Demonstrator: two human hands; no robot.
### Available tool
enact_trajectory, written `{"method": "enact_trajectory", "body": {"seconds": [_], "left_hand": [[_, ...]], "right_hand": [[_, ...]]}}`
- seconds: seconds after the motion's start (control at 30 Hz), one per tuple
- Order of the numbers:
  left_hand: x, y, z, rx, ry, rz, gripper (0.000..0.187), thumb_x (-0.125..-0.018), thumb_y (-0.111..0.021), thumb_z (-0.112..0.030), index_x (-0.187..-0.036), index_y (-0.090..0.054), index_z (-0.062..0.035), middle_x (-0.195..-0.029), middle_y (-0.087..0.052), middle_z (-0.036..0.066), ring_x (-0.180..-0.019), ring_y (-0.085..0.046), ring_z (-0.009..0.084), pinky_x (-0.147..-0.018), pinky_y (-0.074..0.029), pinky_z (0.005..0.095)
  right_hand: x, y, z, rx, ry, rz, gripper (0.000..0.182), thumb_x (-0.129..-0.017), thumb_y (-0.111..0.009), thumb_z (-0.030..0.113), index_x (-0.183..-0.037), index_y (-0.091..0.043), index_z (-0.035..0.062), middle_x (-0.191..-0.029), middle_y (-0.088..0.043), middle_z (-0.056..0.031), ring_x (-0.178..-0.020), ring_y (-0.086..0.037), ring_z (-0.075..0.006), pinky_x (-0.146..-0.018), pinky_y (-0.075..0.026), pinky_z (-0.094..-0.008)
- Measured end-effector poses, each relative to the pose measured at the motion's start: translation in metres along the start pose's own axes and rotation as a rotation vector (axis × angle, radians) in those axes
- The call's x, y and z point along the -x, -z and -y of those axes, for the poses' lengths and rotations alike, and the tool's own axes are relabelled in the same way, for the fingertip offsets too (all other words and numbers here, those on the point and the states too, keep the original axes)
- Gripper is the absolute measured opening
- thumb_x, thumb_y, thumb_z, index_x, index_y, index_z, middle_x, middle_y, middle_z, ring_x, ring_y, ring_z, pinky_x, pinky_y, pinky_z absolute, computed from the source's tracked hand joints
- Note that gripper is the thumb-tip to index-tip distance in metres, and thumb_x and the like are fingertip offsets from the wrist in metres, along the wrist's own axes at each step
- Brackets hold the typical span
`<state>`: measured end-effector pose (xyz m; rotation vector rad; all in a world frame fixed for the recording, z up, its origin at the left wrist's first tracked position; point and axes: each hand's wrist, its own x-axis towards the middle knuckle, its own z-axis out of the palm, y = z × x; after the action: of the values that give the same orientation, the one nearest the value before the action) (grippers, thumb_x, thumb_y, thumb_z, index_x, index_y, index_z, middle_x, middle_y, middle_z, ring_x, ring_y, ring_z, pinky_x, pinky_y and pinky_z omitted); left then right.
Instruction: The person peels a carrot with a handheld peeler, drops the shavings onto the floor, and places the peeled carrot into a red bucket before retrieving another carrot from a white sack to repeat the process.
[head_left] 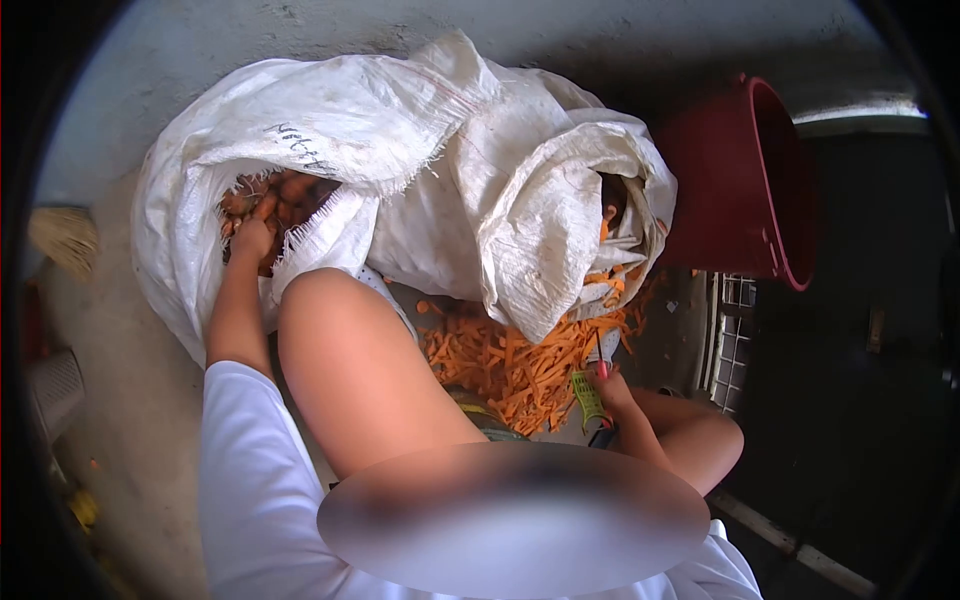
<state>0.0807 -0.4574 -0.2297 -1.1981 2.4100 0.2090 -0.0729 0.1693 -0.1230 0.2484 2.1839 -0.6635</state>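
My left hand (252, 238) reaches into the mouth of a white woven sack (400, 95) on the left. Its fingers are closed round a carrot (265, 207), among several other reddish-brown carrots (290, 190). Low on the right, beside my bent knee, my right hand (617, 390) grips a small red-handled tool (602, 370) with a thin, dark blade pointing up. Right beside that hand is a green latticed plastic piece (588, 395). A heap of orange carrot peelings (510, 370) lies on the floor between my legs.
A second white sack (550, 220), its mouth rolled back, stands right of the first. Behind it a dark red bucket (715, 190) lies on its side. A white wire rack (735, 330) is below the bucket, and a straw broom (65, 240) is at the far left.
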Motion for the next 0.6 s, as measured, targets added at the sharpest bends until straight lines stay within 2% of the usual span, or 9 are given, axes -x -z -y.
{"method": "enact_trajectory", "body": {"seconds": [0.07, 0.1, 0.2, 0.3, 0.4, 0.5, 0.6], "left_hand": [[-0.006, -0.005, -0.001, 0.064, 0.040, 0.077, 0.048, -0.078, -0.049, -0.033, -0.115, -0.041, -0.0019, -0.120, -0.041, 0.016, -0.114, -0.035, 0.0322, -0.092, -0.033, 0.0394], [-0.007, -0.004, -0.002, 0.126, 0.112, 0.176, 0.051, -0.079, -0.049, -0.034, -0.118, -0.037, -0.0049, -0.118, -0.044, 0.015, -0.118, -0.029, 0.0312, -0.094, -0.030, 0.0390], [-0.009, -0.009, -0.003, -0.008, 0.139, 0.111, 0.050, -0.080, -0.047, -0.032, -0.121, -0.032, -0.0083, -0.120, -0.043, 0.013, -0.121, -0.026, 0.0275, -0.094, -0.030, 0.0387], [-0.011, -0.011, -0.009, -0.081, 0.177, 0.089, 0.044, -0.081, -0.046, -0.030, -0.118, -0.033, -0.0110, -0.117, -0.046, 0.012, -0.120, -0.028, 0.0245, -0.091, -0.032, 0.0391], [-0.008, -0.022, -0.012, -0.134, 0.233, -0.093, 0.036, -0.081, -0.045, -0.030, -0.110, -0.038, -0.0102, -0.113, -0.047, 0.011, -0.116, -0.032, 0.0238, -0.090, -0.032, 0.0388], [-0.020, -0.038, 0.000, -0.212, 0.192, -0.209, 0.030, -0.080, -0.046, -0.028, -0.103, -0.041, -0.0088, -0.108, -0.048, 0.010, -0.107, -0.042, 0.0235, -0.084, -0.039, 0.0379], [-0.023, -0.036, 0.001, -0.153, 0.178, -0.238, 0.022, -0.081, -0.044, -0.023, -0.097, -0.045, -0.0078, -0.106, -0.047, 0.010, -0.098, -0.049, 0.0223, -0.075, -0.045, 0.0346]], "right_hand": [[-0.002, 0.003, -0.008, -0.051, -0.034, 0.013, 0.027, -0.075, -0.059, 0.025, -0.078, -0.054, -0.0018, -0.069, -0.056, -0.0068, -0.063, -0.054, -0.0139, -0.055, -0.041, -0.0291], [-0.002, 0.003, -0.010, -0.055, -0.058, 0.017, 0.026, -0.075, -0.059, 0.023, -0.081, -0.054, -0.0018, -0.070, -0.056, -0.0073, -0.063, -0.053, -0.0143, -0.056, -0.041, -0.0292], [-0.008, 0.000, -0.016, -0.076, -0.095, 0.037, 0.024, -0.074, -0.058, 0.018, -0.087, -0.054, -0.0019, -0.071, -0.055, -0.0083, -0.062, -0.051, -0.0153, -0.057, -0.041, -0.0297], [-0.008, -0.001, -0.020, -0.096, -0.096, 0.044, 0.024, -0.074, -0.058, 0.018, -0.086, -0.054, -0.0018, -0.070, -0.055, -0.0086, -0.062, -0.052, -0.0161, -0.057, -0.041, -0.0299], [-0.007, -0.001, -0.019, -0.097, -0.119, 0.044, 0.024, -0.074, -0.058, 0.018, -0.087, -0.054, -0.0015, -0.070, -0.056, -0.0090, -0.062, -0.053, -0.0167, -0.058, -0.041, -0.0302], [-0.012, -0.003, -0.021, -0.060, -0.095, 0.040, 0.024, -0.073, -0.059, 0.019, -0.086, -0.054, -0.0015, -0.069, -0.055, -0.0094, -0.061, -0.053, -0.0170, -0.058, -0.041, -0.0301], [-0.013, -0.005, -0.018, -0.010, -0.080, 0.039, 0.025, -0.073, -0.059, 0.022, -0.083, -0.055, -0.0013, -0.067, -0.055, -0.0096, -0.060, -0.052, -0.0172, -0.058, -0.041, -0.0298]]}}
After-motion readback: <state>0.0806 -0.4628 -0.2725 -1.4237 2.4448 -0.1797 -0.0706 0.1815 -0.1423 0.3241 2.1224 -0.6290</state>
